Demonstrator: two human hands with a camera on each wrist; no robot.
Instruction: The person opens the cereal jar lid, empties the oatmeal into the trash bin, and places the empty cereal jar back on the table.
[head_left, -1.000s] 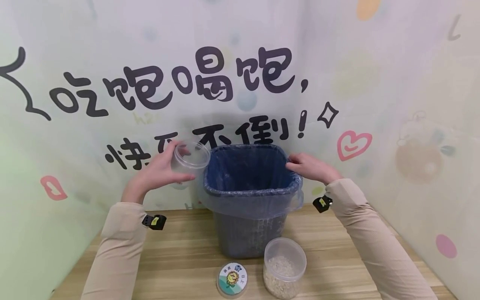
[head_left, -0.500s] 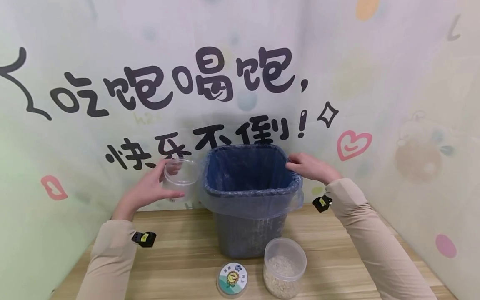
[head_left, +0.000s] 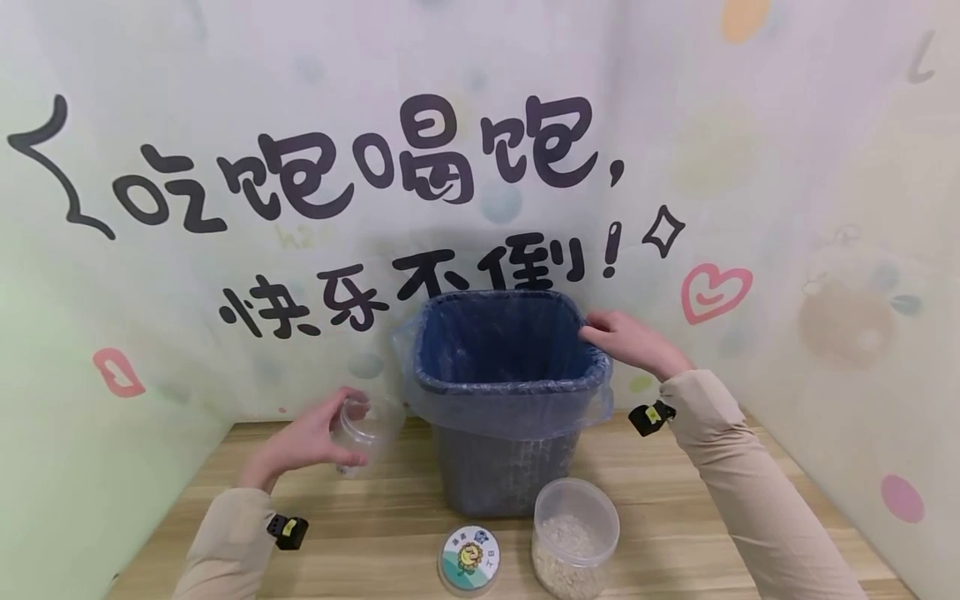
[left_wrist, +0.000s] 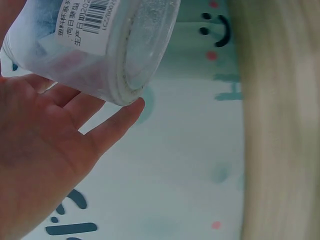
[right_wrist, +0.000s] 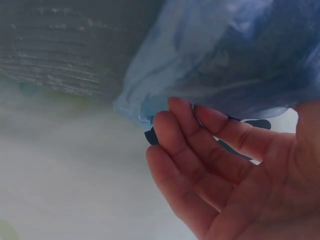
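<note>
My left hand [head_left: 311, 439] grips a clear plastic jar [head_left: 367, 435] low beside the bin, close over the table's back left. In the left wrist view, a white barcode label [left_wrist: 90, 22] shows on the jar's side, and I see no contents through the wall. A grey trash can [head_left: 506, 467] stands upright, lined with a translucent blue bag [head_left: 495, 408] folded over its rim. My right hand [head_left: 630, 337] holds the can's right rim, thumb on top. In the right wrist view, its bent fingers [right_wrist: 185, 155] lie against the outside of the hanging bag.
In front of the can stands an open clear tub [head_left: 576, 542] partly filled with pale flakes. Left of it lies a round lid [head_left: 469, 560] with a sunflower print. All stand on a wooden table [head_left: 360, 533], with a printed wall [head_left: 300, 83] right behind.
My left hand has lowered the jar from beside the can's rim down toward the table. The right hand keeps its hold on the rim. The view has shifted slightly.
</note>
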